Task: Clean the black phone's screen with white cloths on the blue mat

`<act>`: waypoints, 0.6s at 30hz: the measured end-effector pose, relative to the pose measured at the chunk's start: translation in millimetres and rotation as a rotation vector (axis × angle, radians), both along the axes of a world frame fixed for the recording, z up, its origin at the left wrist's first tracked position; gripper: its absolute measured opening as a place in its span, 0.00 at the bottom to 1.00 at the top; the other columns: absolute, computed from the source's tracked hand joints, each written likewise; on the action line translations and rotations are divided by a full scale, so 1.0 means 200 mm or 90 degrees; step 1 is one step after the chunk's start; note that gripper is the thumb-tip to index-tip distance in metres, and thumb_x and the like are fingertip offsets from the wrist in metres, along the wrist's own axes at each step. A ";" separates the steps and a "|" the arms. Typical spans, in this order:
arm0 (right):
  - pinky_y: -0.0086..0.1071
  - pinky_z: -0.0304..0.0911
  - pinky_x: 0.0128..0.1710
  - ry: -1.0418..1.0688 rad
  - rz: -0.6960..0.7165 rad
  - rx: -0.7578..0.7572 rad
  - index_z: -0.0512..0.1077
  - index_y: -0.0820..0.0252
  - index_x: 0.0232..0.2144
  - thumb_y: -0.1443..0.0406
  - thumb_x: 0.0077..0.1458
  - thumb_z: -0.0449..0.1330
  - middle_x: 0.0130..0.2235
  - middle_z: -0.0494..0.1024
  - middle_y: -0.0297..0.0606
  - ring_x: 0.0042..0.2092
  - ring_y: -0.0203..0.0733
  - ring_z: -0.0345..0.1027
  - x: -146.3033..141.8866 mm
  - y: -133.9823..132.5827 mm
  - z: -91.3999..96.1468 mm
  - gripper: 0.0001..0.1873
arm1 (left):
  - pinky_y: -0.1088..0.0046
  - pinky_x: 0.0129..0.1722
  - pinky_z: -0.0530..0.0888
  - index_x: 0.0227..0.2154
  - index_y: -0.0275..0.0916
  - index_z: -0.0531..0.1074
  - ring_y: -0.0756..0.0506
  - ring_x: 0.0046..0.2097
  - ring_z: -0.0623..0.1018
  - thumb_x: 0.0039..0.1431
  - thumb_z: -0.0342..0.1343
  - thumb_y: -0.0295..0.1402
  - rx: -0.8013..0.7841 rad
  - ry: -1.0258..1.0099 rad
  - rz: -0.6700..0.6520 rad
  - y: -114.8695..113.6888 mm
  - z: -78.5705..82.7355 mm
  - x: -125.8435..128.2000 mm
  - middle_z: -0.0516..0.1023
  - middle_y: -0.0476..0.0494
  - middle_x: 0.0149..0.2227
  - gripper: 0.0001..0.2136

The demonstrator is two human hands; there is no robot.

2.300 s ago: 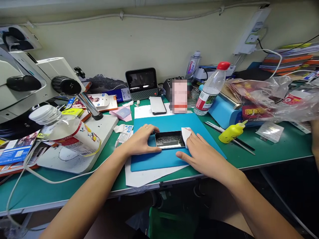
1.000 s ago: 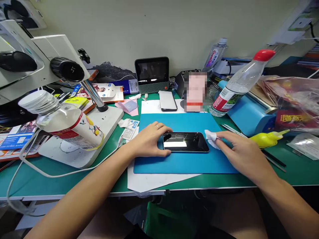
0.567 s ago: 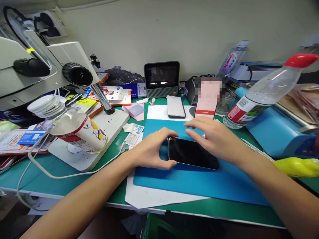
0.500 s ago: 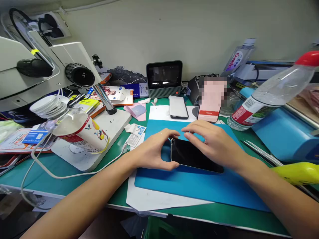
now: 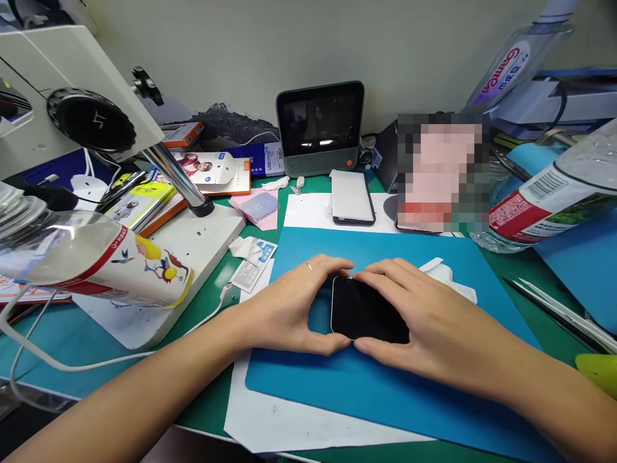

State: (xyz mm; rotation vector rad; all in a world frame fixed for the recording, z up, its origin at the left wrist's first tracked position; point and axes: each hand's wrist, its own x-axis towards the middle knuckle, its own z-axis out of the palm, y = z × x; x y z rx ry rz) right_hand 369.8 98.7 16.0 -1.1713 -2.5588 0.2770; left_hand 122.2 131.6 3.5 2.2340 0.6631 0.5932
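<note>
A smartphone (image 5: 369, 313) with a dark screen and a light edge lies on the blue mat (image 5: 308, 373). My left hand (image 5: 299, 305) grips its left end, thumb at the near edge and fingers at the far edge. Across its right part arches my right hand (image 5: 414, 315), with the thumb on the near long edge and the fingertips on the far one, hiding that end of the phone. Beyond my right hand, a crumpled white tissue (image 5: 450, 280) rests on the mat.
A microscope stand (image 5: 183, 238) and a drink bottle (image 5: 125, 263) occupy the left side. At the back are a smart display (image 5: 321, 128), a light flat panel (image 5: 351, 196) and a partly blurred, propped phone (image 5: 434, 173). Tweezers (image 5: 554, 308) and another bottle (image 5: 544, 199) lie right.
My right hand's thumb has come down to the phone's near edge, and its fingers now meet the far edge. The view has moved closer. The white tissue has come into sight.
</note>
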 end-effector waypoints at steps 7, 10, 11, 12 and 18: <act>0.42 0.73 0.41 0.073 0.006 0.023 0.71 0.57 0.55 0.53 0.53 0.67 0.49 0.78 0.47 0.47 0.53 0.74 0.00 0.01 0.02 0.30 | 0.53 0.57 0.72 0.62 0.46 0.60 0.33 0.59 0.72 0.48 0.71 0.51 0.045 0.025 0.063 -0.01 0.04 0.00 0.72 0.36 0.58 0.42; 0.43 0.73 0.42 0.105 0.023 0.032 0.68 0.55 0.58 0.54 0.52 0.67 0.49 0.78 0.47 0.48 0.54 0.74 0.00 0.01 0.03 0.32 | 0.56 0.53 0.73 0.56 0.44 0.66 0.35 0.53 0.75 0.47 0.71 0.51 0.070 0.001 0.066 -0.01 0.04 0.01 0.77 0.39 0.52 0.36; 0.43 0.73 0.43 0.115 0.029 0.036 0.67 0.54 0.59 0.54 0.52 0.67 0.50 0.78 0.47 0.49 0.55 0.74 0.00 0.00 0.04 0.34 | 0.56 0.52 0.73 0.55 0.44 0.67 0.36 0.51 0.76 0.46 0.72 0.50 0.082 -0.022 0.068 -0.02 0.04 0.01 0.78 0.40 0.50 0.35; 0.43 0.74 0.43 0.123 0.035 0.040 0.66 0.53 0.61 0.54 0.52 0.67 0.50 0.78 0.47 0.49 0.55 0.74 -0.01 0.00 0.04 0.35 | 0.57 0.51 0.73 0.54 0.43 0.67 0.36 0.50 0.76 0.45 0.72 0.50 0.094 -0.048 0.069 -0.02 0.04 0.02 0.78 0.40 0.50 0.36; 0.47 0.73 0.47 0.167 0.061 0.016 0.59 0.47 0.63 0.52 0.54 0.65 0.57 0.71 0.48 0.55 0.59 0.69 -0.01 -0.04 0.05 0.37 | 0.59 0.49 0.73 0.53 0.43 0.67 0.39 0.47 0.78 0.44 0.74 0.48 0.142 -0.152 0.076 -0.05 0.04 0.03 0.80 0.41 0.48 0.35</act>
